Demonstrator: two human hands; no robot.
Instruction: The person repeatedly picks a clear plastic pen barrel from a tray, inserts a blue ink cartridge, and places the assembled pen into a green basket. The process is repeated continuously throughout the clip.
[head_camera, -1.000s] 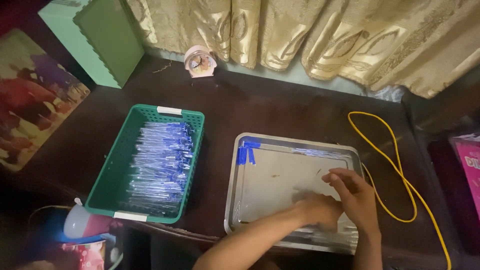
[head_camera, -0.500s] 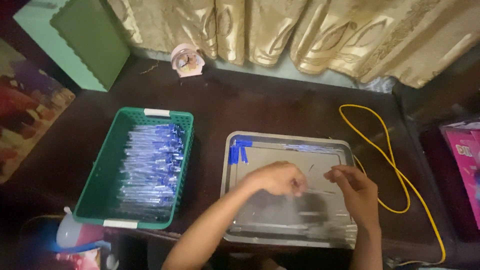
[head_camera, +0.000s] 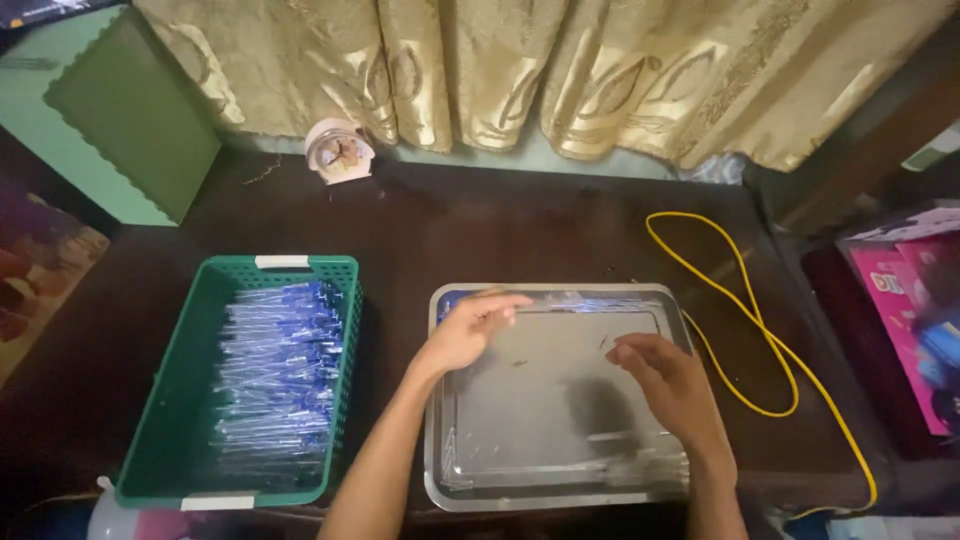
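Green basket (head_camera: 180, 420), left of frame, holds many blue pens (head_camera: 275, 385); steel tray (head_camera: 530, 430), centre, nearly bare, left hand (head_camera: 465, 330) and right hand (head_camera: 665, 380) over it, fingers loosely spread, gripping nothing visible.

I am sitting at the table (head_camera: 480, 230). The tray (head_camera: 545, 480) is lying right in front of me, and the basket (head_camera: 175, 420) is standing just beside it on my left, with the pens (head_camera: 280, 380) lying inside it. My left hand (head_camera: 470, 330) is hanging over the far left corner of the tray, my right hand (head_camera: 675, 385) over its right side. The cable (head_camera: 745, 310) is lying to the right of the tray. The clock (head_camera: 338, 152) is standing behind the basket, before the curtain (head_camera: 560, 70).
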